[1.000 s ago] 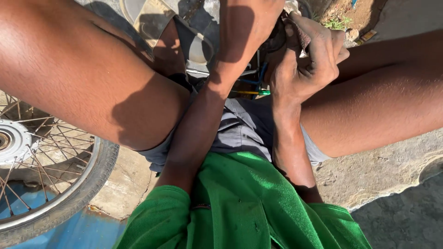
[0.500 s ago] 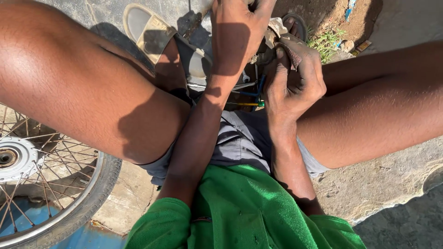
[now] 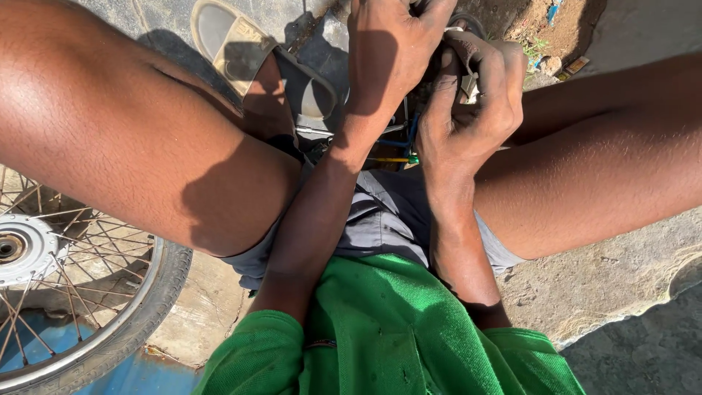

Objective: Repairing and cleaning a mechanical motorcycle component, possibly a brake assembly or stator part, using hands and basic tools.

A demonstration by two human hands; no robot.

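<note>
I sit low with my knees spread, in a green shirt and grey shorts. My left hand (image 3: 391,51) reaches forward between my legs, fingers curled over a small object near the top edge. My right hand (image 3: 475,95) is closed beside it, gripping a small pale part (image 3: 468,84) that my fingers mostly hide. Both hands touch each other. Below them thin coloured wires (image 3: 391,150) and metal pieces show in shadow. What the left hand holds is hidden.
A spoked wheel with its tyre (image 3: 66,292) lies at the lower left over a blue surface. My left foot wears a grey sandal (image 3: 248,55) on concrete. Bare dirt with small debris (image 3: 556,36) is at the top right.
The view has shifted so the hands sit higher in frame. My left hand has closed in over the right hand's fingers; the wheel hub has come further into view.
</note>
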